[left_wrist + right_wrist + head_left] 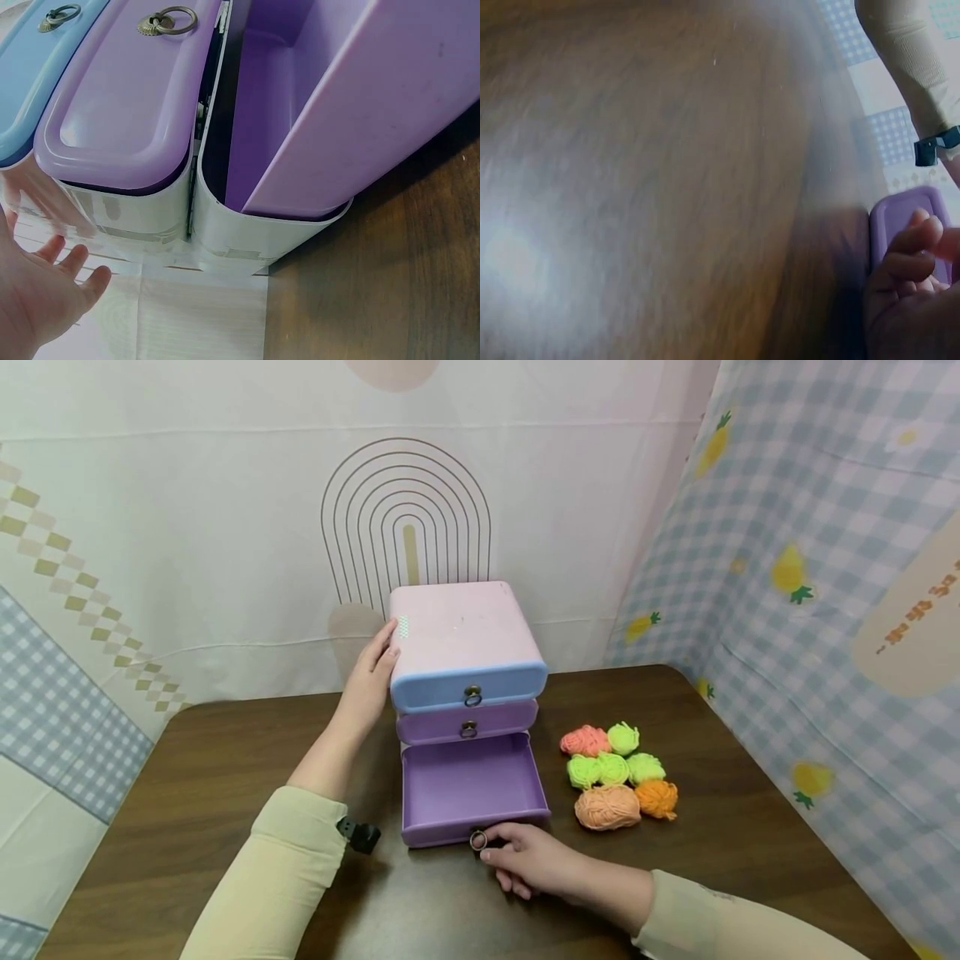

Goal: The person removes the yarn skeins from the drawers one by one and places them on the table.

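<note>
A small drawer cabinet (465, 627) with a pink top stands on the table; its upper drawer (427, 691) is blue and the middle one (435, 727) purple, both pushed in. The bottom purple drawer (465, 785) is pulled out toward me and holds nothing. My right hand (536, 860) is at its front, thumb and index finger pinching the metal ring pull (478, 840). Along the cabinet's left side lies my left hand (369, 681), fingers extended against the pink wall; in the left wrist view the fingers (73, 261) are spread beside the casing.
To the right of the cabinet several small yarn balls lie grouped: a coral one (585, 741), light green ones (613, 768), a peach one (607, 807) and an orange one (657, 798). A printed cloth (225, 527) hangs behind the brown table (240, 752).
</note>
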Available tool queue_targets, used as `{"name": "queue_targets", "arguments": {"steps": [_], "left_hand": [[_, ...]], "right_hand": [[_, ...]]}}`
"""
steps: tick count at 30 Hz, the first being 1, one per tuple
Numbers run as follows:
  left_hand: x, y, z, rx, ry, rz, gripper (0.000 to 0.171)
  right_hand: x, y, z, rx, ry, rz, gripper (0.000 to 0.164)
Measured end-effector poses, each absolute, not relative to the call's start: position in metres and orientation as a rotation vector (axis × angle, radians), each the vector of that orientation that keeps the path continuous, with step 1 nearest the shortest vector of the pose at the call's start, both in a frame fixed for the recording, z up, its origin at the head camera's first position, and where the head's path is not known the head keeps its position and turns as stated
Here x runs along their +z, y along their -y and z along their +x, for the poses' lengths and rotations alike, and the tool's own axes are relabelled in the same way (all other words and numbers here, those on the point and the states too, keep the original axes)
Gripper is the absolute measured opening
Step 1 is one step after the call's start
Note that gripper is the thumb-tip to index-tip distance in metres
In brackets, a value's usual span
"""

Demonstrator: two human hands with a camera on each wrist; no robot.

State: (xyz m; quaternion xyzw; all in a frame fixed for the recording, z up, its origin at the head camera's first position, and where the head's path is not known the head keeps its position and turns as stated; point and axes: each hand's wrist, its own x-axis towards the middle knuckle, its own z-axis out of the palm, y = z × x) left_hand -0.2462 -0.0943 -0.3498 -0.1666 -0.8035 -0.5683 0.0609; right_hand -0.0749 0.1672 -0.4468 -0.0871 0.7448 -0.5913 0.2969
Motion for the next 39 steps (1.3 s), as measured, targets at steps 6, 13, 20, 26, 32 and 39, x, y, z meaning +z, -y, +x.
{"name": "queue_targets", "arguments": {"steps": [6, 13, 20, 26, 32, 39], "left_hand": [[-0.366, 0.097, -0.259, -1.694, 2.426, -0.500, 0.057], [-0.367, 0.097, -0.259, -1.701, 2.402, -0.507, 0.058], [-0.363, 0.096, -0.257, -1.720, 2.403, -0.518, 0.057], [-0.338, 0.093, -0.234, -1.724, 2.424, -0.534, 0.056], [-0.353, 0.095, -0.248, -1.711, 2.406, -0.536, 0.056], [-0.368, 0.098, -0.260, -1.673, 2.393, -0.537, 0.056]], "right_hand": [[-0.448, -0.159, -0.072, -1.645, -1.959, -0.126, 0.030], [-0.447, -0.155, -0.072, -1.667, -1.998, -0.100, 0.029], [-0.445, -0.158, -0.085, -1.673, -2.046, -0.098, 0.028], [-0.447, -0.158, -0.107, -1.656, -2.069, -0.064, 0.027], [-0.449, -0.150, -0.133, -1.653, -2.133, -0.060, 0.027], [-0.449, -0.140, -0.160, -1.684, -2.134, 0.014, 0.028]]}}
